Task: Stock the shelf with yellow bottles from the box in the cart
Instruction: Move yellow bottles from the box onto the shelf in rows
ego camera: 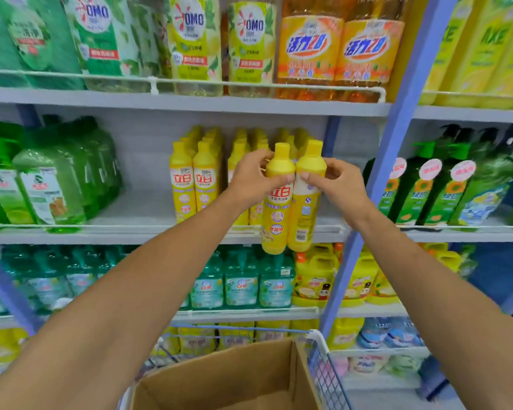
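you are standing before the shelf (160, 236), where a gap at the right of the yellow rows (196, 179) is waiting, so you are raising both arms to that level. below you the box (234, 377) is sitting in the cart (323, 365), near for the next pick. your left hand (253, 180) is gripping one yellow bottle (276, 214) by the neck, and your right hand (338, 184) is gripping the second bottle (304, 211). you are holding them upright, side by side and touching, probably to place both together.

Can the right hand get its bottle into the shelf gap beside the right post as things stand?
Probably yes. The right hand holds its yellow bottle just in front of the middle shelf; only the low front rail needs clearing.
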`<state>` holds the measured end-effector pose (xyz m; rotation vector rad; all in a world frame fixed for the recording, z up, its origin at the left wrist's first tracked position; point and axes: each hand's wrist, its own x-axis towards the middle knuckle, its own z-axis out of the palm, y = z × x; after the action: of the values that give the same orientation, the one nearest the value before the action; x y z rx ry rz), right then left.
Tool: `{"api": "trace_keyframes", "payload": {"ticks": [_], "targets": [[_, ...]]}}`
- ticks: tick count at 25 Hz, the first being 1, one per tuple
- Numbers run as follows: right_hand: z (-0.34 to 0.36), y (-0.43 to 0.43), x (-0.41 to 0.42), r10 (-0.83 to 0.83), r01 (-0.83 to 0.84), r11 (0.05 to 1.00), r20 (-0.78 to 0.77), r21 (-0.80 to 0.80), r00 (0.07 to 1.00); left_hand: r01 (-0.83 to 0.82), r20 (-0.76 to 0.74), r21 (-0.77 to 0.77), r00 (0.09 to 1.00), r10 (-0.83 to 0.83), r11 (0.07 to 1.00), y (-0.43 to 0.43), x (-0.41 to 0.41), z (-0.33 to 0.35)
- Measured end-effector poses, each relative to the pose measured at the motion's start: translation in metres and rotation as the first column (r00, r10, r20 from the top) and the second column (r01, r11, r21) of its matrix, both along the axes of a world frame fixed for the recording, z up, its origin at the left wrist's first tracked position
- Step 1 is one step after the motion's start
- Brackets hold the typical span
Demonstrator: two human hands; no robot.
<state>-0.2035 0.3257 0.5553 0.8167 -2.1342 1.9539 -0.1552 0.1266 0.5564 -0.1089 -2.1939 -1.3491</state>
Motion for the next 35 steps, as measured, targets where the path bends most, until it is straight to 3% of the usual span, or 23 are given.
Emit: {"api": "trace_keyframes", "payload": {"ticks": [5, 12, 15, 22, 27, 30, 35], "targets": [[0.018, 0.015, -0.072, 0.013, -0.014, 1.0, -0.038, -0.007, 0.999, -0.073, -0.021, -0.015, 0.997, 0.072, 0.997, 0.018, -0.071, 0.022], [-0.008, 0.014, -0.144, 0.085, -0.085, 0.996, -0.002, 0.006, 0.996, -0.231, 0.07, 0.009, 0.971, 0.229, 0.973, 0.031, -0.138, -0.004], [-0.024, 0.012, -0.157, 0.095, -0.095, 0.995, 0.025, 0.009, 0.995, -0.24, 0.106, 0.031, 0.966, 0.235, 0.97, 0.036, -0.144, -0.019], [-0.052, 0.004, -0.172, 0.103, -0.103, 0.995, 0.076, -0.003, 0.992, -0.211, 0.091, 0.245, 0.977, 0.194, 0.946, 0.039, -0.144, -0.052], [-0.081, 0.006, -0.177, 0.131, -0.142, 0.987, 0.135, 0.073, 0.982, -0.192, 0.153, 0.204, 0.975, 0.162, 0.96, 0.035, -0.139, -0.092], [-0.089, 0.004, -0.172, 0.098, -0.111, 0.989, 0.138, 0.093, 0.986, -0.19, 0.119, 0.209, 0.979, 0.168, 0.959, 0.041, -0.133, -0.105], [-0.1, -0.005, -0.164, -0.097, 0.09, 0.993, 0.108, 0.074, 0.989, -0.225, 0.086, 0.199, 0.974, 0.212, 0.954, 0.045, -0.137, -0.119]]}}
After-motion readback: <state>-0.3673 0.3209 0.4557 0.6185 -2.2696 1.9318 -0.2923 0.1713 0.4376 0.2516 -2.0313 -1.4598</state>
